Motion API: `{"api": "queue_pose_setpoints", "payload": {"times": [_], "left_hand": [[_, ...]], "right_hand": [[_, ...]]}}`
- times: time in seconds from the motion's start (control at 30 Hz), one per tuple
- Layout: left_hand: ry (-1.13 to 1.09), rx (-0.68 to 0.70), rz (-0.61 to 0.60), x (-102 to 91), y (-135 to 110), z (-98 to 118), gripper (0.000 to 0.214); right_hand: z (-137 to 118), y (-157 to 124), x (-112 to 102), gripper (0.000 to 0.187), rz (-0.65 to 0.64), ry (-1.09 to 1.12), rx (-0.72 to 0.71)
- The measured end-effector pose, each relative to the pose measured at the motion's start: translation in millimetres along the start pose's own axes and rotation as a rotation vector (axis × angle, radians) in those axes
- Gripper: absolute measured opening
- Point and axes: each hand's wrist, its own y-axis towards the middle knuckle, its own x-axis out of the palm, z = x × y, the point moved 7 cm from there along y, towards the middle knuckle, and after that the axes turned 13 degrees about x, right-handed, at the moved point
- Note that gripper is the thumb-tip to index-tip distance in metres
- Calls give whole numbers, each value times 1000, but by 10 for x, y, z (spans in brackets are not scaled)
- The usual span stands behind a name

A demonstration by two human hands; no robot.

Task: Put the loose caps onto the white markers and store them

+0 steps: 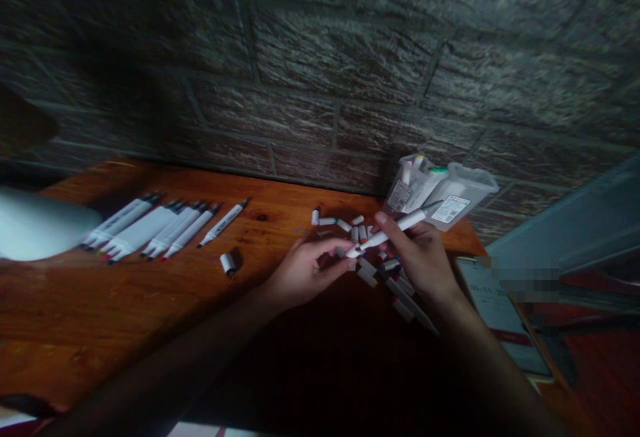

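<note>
My right hand [425,257] grips a white marker [395,230], which slants with its dark end up to the right. At the marker's lower left end, my left hand [300,270] pinches thumb and fingers together around a small pale piece that looks like a marker cap [341,251]. The fingers partly hide it, so whether it touches the marker is hard to see. Loose white caps [367,277] with coloured ends lie scattered on the table under and around both hands. A single cap [228,264] stands apart, left of my left hand.
Several white markers [135,230] lie side by side on the wooden table [270,224] at left, with one marker [223,222] slightly apart. Clear plastic containers [465,190] stand at the back right against the brick wall [300,117]. A tablet-like device [505,317] lies along the right edge.
</note>
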Motion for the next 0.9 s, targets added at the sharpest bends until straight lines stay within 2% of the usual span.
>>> {"api": "queue_pose_setpoints", "payload": {"times": [0.2,0.33,0.47,0.67,0.77,0.9], "left_hand": [[1,27,7,-45,44,58,17],[5,-23,-6,-32,12,2,19],[5,-73,22,-39,-16,-57,23],[-86,-43,67,-58,26,9,21],[-136,-29,77,-62,35,36,21],[-98,-23,96,-85,18,42,22]], "right_hand": [[30,19,-42,30,3,24,-3],[9,3,-40,29,-11,29,-5],[-79,-10,-99,27,19,169,-27],[-139,29,-200,18,10,355,-9],[-193,10,-212,14,-20,365,-39],[-238,-44,-225,14,3,335,-73]]}}
